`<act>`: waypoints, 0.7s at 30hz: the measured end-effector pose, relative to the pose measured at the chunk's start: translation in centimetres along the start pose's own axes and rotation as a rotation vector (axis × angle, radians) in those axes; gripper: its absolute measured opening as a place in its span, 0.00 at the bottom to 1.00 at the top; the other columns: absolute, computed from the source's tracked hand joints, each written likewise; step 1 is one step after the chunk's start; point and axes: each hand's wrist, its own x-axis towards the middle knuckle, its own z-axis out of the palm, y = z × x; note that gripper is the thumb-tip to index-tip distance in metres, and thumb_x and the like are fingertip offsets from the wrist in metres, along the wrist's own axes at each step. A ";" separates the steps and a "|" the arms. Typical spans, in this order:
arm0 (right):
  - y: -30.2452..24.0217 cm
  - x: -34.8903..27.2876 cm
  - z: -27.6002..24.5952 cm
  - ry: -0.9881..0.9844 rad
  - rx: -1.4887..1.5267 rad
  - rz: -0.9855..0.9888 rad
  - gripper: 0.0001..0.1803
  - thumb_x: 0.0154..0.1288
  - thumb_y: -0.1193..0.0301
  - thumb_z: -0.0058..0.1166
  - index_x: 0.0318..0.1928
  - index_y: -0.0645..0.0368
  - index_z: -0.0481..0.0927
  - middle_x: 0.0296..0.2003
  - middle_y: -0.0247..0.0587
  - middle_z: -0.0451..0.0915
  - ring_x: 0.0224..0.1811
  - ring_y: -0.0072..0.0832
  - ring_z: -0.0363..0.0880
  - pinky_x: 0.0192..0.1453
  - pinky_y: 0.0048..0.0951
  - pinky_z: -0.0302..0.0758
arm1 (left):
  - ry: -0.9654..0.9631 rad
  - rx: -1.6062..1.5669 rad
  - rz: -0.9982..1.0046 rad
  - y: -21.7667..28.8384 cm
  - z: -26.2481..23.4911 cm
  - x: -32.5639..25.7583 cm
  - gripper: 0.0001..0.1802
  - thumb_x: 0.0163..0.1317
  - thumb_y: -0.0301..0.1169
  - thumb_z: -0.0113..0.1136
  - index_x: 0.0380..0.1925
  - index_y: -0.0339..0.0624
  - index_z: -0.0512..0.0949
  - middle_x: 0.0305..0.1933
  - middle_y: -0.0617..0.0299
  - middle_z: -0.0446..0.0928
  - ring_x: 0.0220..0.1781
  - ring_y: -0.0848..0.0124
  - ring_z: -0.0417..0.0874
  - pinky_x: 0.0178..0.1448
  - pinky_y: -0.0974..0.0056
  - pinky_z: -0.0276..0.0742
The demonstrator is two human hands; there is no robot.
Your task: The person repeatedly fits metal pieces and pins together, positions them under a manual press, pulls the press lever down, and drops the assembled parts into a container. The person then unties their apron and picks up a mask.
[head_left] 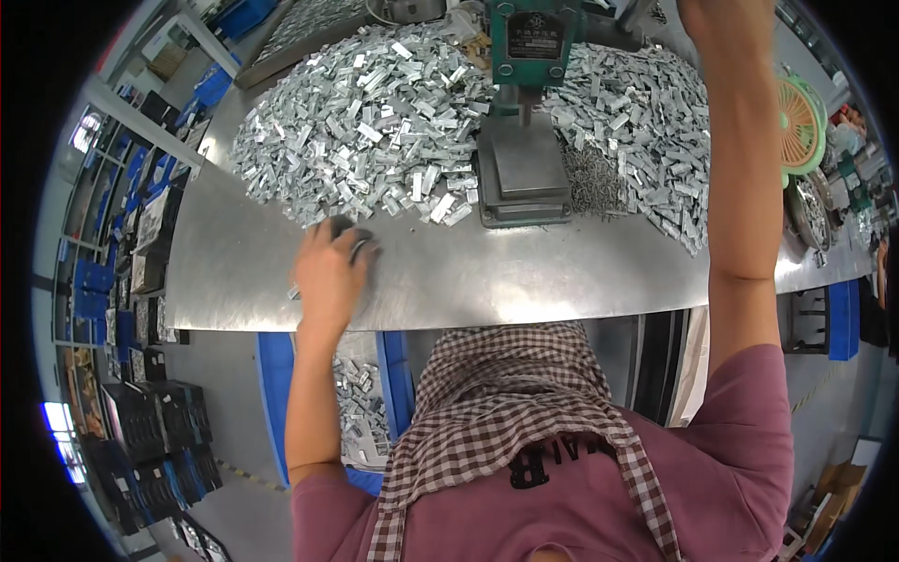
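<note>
"Grip of the left hand (328,267): is anything held?"

"That cannot be told. The fingers are curled and blurred, and a dark thing (360,247) is seen at their tips; whether it is pinched or worn cannot be made out."

"Where is it found?"

"Above the left part of the table (440,286), near the lower edge of the left pile (365,131), which is made up of small silvery metal pieces."

"And the right hand (726,13)?"

"It is raised high, to the right of the press (534,45). It is partly cut off by the upper edge of the view, so whether it is closed on anything cannot be told."

"What is set beneath the press?"

"A stepped grey block (529,167) with a flat top. It is flanked by the left pile and, on the other side, by the right pile (665,140); between block and right pile, small pins (592,178) are heaped."

"Farther out?"

"Below the table's near edge, a blue bin (273,393) is seen, with more pieces (361,398) in it. A checked apron (515,370) is worn over a mauve shirt (721,450). At the far right, a green-rimmed fan (796,124) is placed."
</note>
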 end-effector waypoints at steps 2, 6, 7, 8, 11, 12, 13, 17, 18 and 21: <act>0.1 0.8 -1.5 -0.105 -0.040 -0.056 0.16 0.58 0.64 0.57 0.41 0.63 0.73 0.19 0.23 0.63 0.20 0.13 0.58 0.24 0.17 0.56 | 0.060 -0.037 0.109 2.8 1.2 1.6 0.09 0.48 0.32 0.62 0.29 0.41 0.80 0.38 0.55 0.76 0.42 0.57 0.74 0.45 0.58 0.71; 0.7 -1.7 -4.0 -0.333 -0.525 0.203 0.29 0.57 0.56 0.55 0.50 0.68 0.71 0.36 0.39 0.76 0.37 0.25 0.72 0.43 0.24 0.68 | 0.003 0.152 0.090 3.8 4.5 3.2 0.10 0.46 0.30 0.61 0.29 0.38 0.79 0.37 0.54 0.74 0.44 0.56 0.73 0.47 0.57 0.69; 3.6 -3.5 -8.2 -0.322 -0.655 0.084 0.21 0.60 0.64 0.56 0.48 0.67 0.72 0.39 0.39 0.77 0.40 0.28 0.74 0.50 0.30 0.69 | 0.006 0.121 0.092 4.1 4.7 3.5 0.10 0.45 0.28 0.61 0.30 0.38 0.79 0.37 0.53 0.74 0.44 0.56 0.73 0.47 0.57 0.69; 5.0 -5.2 -10.4 -0.286 -0.754 0.056 0.22 0.60 0.59 0.55 0.48 0.63 0.74 0.44 0.41 0.78 0.46 0.29 0.75 0.51 0.28 0.69 | 0.029 0.078 0.133 4.5 4.6 3.8 0.11 0.44 0.27 0.62 0.31 0.38 0.78 0.38 0.52 0.74 0.44 0.55 0.73 0.47 0.56 0.69; 8.9 -11.3 -14.7 -0.545 -1.105 0.281 0.16 0.59 0.63 0.52 0.45 0.59 0.76 0.40 0.49 0.77 0.44 0.42 0.75 0.50 0.38 0.70 | 0.008 0.039 0.150 5.1 4.8 4.6 0.16 0.46 0.27 0.63 0.38 0.36 0.75 0.41 0.48 0.76 0.43 0.51 0.75 0.46 0.56 0.71; 10.1 -12.6 -15.1 -0.637 -1.119 0.246 0.14 0.58 0.65 0.52 0.43 0.57 0.77 0.37 0.48 0.76 0.43 0.42 0.74 0.47 0.39 0.71 | -0.009 -0.033 0.086 5.6 4.4 5.0 0.15 0.47 0.27 0.62 0.37 0.35 0.74 0.39 0.48 0.77 0.40 0.51 0.76 0.43 0.55 0.72; 11.4 -13.1 -14.8 -0.674 -1.127 0.267 0.13 0.58 0.65 0.52 0.42 0.56 0.77 0.36 0.47 0.76 0.42 0.43 0.74 0.46 0.40 0.71 | -0.030 -0.099 0.015 6.0 4.1 5.3 0.14 0.48 0.27 0.61 0.37 0.34 0.74 0.37 0.48 0.77 0.37 0.51 0.77 0.41 0.55 0.72; 15.1 -13.0 -12.4 -0.903 -1.340 0.361 0.12 0.54 0.67 0.55 0.40 0.56 0.77 0.34 0.45 0.79 0.40 0.45 0.76 0.40 0.44 0.72 | -0.113 -0.428 -0.069 6.5 2.8 4.8 0.11 0.52 0.29 0.60 0.35 0.35 0.75 0.27 0.51 0.78 0.29 0.60 0.80 0.35 0.62 0.73; 15.8 -12.8 -12.6 -0.968 -1.331 0.467 0.14 0.51 0.69 0.56 0.41 0.55 0.77 0.34 0.45 0.80 0.39 0.44 0.77 0.40 0.44 0.73 | -0.144 -0.520 -0.061 6.8 2.2 4.5 0.12 0.51 0.30 0.62 0.34 0.35 0.76 0.28 0.54 0.78 0.27 0.69 0.78 0.34 0.66 0.73; 16.1 -12.9 -14.7 -0.832 -1.137 0.517 0.19 0.49 0.74 0.55 0.46 0.59 0.76 0.36 0.49 0.79 0.39 0.45 0.77 0.45 0.37 0.73 | -0.319 -0.865 -0.163 6.2 2.9 3.5 0.12 0.50 0.29 0.63 0.33 0.33 0.77 0.30 0.61 0.78 0.32 0.75 0.75 0.39 0.69 0.72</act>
